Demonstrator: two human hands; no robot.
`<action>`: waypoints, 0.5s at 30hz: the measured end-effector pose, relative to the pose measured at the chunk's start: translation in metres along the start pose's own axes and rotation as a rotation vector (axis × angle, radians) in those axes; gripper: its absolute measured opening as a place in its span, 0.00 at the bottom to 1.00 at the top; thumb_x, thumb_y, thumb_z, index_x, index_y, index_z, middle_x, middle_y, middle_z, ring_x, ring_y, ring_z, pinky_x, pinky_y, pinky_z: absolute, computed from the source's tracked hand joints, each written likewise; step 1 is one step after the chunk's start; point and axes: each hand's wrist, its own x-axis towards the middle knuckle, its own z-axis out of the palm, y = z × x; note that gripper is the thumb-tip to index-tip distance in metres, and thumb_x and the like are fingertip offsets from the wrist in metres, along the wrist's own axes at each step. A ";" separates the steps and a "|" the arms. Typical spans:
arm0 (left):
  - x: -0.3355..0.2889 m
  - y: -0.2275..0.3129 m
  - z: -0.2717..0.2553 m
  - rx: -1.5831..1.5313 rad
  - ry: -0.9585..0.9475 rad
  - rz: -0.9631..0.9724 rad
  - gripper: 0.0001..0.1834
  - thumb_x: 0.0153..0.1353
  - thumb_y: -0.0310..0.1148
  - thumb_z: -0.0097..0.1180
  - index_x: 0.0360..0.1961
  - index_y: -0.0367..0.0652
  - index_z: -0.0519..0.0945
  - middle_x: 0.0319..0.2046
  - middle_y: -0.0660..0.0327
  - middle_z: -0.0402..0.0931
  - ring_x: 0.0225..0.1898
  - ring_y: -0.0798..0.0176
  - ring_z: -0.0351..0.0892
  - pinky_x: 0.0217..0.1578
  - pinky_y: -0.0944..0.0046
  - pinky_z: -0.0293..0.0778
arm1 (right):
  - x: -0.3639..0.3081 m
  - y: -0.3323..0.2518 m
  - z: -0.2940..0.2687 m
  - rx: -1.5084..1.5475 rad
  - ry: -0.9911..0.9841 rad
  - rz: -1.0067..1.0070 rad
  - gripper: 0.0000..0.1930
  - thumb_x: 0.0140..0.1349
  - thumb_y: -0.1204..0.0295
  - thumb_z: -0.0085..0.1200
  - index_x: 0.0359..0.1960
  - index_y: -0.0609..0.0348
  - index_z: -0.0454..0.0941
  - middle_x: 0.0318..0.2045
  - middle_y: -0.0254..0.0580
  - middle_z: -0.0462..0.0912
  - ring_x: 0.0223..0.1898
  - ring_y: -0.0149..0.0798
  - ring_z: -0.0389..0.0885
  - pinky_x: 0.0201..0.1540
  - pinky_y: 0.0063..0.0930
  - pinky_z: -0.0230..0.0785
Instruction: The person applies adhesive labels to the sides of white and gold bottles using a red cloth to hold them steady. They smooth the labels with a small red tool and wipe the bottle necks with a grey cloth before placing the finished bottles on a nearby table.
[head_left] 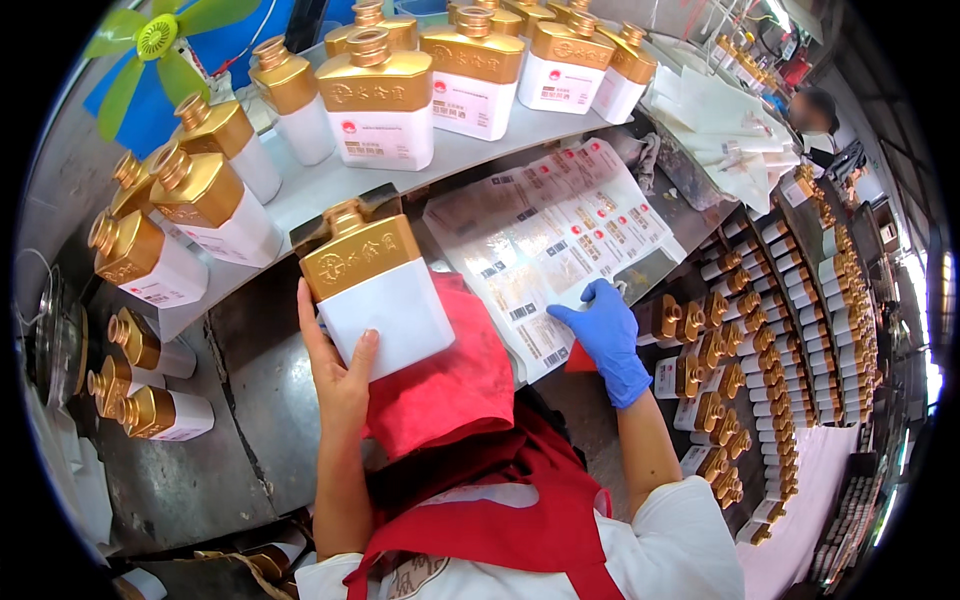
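My left hand (345, 365) is bare and wraps round a white bottle with a gold top (385, 300). The bottle tilts over a red cloth (440, 385), its facing white side plain. My right hand (610, 345), in a blue glove, is over the lower right edge of a sheet of printed labels (545, 240). Its thumb and forefinger are apart near the sheet; the other fingers are curled and partly hidden. A flat red piece (579, 359) juts from under that palm, seemingly held there.
Labelled gold-and-white bottles (375, 110) stand along a raised grey shelf (300, 185); several more lie on the metal bench (205, 450) at left. Rows of bottles (770, 370) fill the right side. A green fan (157, 38) stands back left, white papers (715, 130) back right.
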 end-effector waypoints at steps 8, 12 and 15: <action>0.001 -0.004 -0.004 0.008 -0.014 0.007 0.45 0.58 0.23 0.54 0.70 0.43 0.40 0.62 0.53 0.56 0.60 0.59 0.61 0.59 0.62 0.58 | -0.014 0.084 0.004 0.253 0.048 0.282 0.25 0.48 0.51 0.64 0.36 0.61 0.76 0.29 0.40 0.79 0.32 0.36 0.77 0.38 0.30 0.69; -0.001 0.000 -0.002 -0.002 -0.006 -0.018 0.45 0.57 0.22 0.53 0.70 0.44 0.40 0.62 0.53 0.55 0.60 0.59 0.60 0.60 0.61 0.57 | -0.013 0.080 0.000 0.727 -0.161 0.378 0.17 0.55 0.61 0.61 0.34 0.66 0.80 0.28 0.35 0.81 0.31 0.25 0.75 0.35 0.20 0.67; 0.000 -0.003 -0.004 -0.045 -0.026 -0.027 0.45 0.57 0.20 0.53 0.70 0.44 0.39 0.62 0.53 0.55 0.60 0.60 0.60 0.60 0.61 0.57 | -0.015 0.089 -0.001 0.611 -0.078 0.255 0.15 0.54 0.64 0.61 0.34 0.65 0.81 0.27 0.35 0.82 0.29 0.26 0.76 0.34 0.21 0.68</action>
